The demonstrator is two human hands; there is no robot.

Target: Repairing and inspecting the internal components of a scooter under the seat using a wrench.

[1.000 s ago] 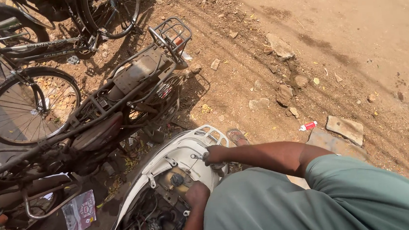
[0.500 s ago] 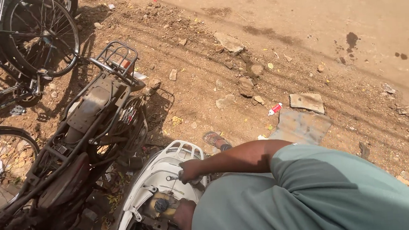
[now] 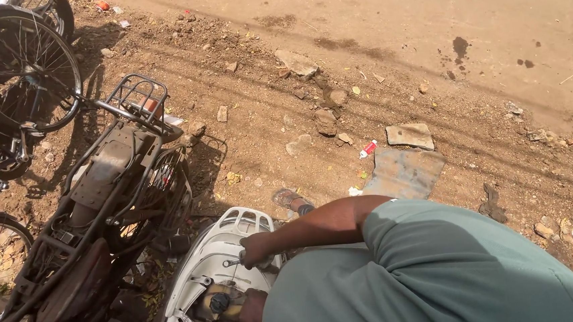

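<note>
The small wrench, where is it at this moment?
In the head view, low and left of centre, the small wrench is in the right hand, over the white scooter body, right of the stripped motorbike frame.

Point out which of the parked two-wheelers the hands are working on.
The white scooter at bottom centre: the right hand grips a small tool on its pale body. The stripped dark moped and the bicycles stand untouched to its left.

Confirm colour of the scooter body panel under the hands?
White, dusty, on the scooter rear panel; clearest in the head view.
</note>
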